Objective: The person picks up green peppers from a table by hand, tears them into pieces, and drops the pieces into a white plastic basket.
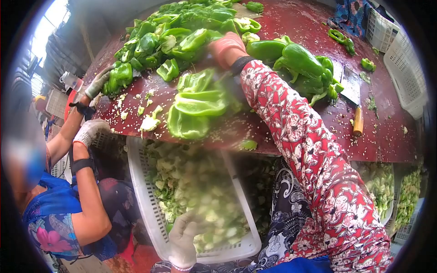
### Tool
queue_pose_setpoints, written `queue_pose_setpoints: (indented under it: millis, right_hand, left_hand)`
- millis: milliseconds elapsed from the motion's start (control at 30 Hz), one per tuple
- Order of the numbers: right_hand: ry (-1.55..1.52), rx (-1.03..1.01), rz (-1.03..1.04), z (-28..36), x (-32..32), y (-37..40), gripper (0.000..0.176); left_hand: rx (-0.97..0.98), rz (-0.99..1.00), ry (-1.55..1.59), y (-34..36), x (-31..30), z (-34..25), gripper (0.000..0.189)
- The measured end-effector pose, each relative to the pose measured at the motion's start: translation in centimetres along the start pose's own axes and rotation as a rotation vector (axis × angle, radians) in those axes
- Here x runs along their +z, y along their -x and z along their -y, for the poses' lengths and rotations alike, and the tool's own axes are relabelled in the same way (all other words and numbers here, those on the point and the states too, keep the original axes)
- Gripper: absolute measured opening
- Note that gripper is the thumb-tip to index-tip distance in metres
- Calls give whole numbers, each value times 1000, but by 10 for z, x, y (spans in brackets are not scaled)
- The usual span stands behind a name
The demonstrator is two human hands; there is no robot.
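Observation:
My left hand, in a whitish glove, hangs low over a white crate. Its fingers are partly spread with nothing visible in them. Under a red floral sleeve, my right arm stretches over the red table. At its end my right hand is at the edge of the pile of green peppers, fingers blurred and pointing into it. Opened pepper halves lie on the table near me. To the right of my arm sit whole green peppers.
A cleaver with a wooden handle lies on the right. Pepper cores and seeds fill the crate below. At left, a co-worker's gloved hands are at the table edge and a pepper. White baskets stand at far right.

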State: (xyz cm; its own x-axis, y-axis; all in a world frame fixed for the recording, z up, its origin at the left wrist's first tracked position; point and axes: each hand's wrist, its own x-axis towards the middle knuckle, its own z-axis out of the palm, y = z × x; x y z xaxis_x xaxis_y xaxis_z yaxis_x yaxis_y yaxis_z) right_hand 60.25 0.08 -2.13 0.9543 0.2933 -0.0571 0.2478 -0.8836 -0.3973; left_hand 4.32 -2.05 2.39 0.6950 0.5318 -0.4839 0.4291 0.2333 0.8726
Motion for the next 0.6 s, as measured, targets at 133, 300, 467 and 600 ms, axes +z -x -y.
queue_pose_setpoints:
  millis: [133, 300, 467, 600]
  right_hand:
    - [-40, 99, -15, 14, -27, 43, 41]
    - [-607, 285, -140, 27, -81, 120, 34]
    - [-852, -63, -183, 33, -97, 200, 50]
    - [-1389, -289, 307, 15, -120, 307, 63]
  left_hand:
    - [41, 20, -27, 3, -4, 4, 40]
    - [53, 40, -30, 6, -4, 1, 38]
    - [118, 54, -14, 18, 0, 1, 38]
    - [185, 23, -44, 20, -6, 16, 39]
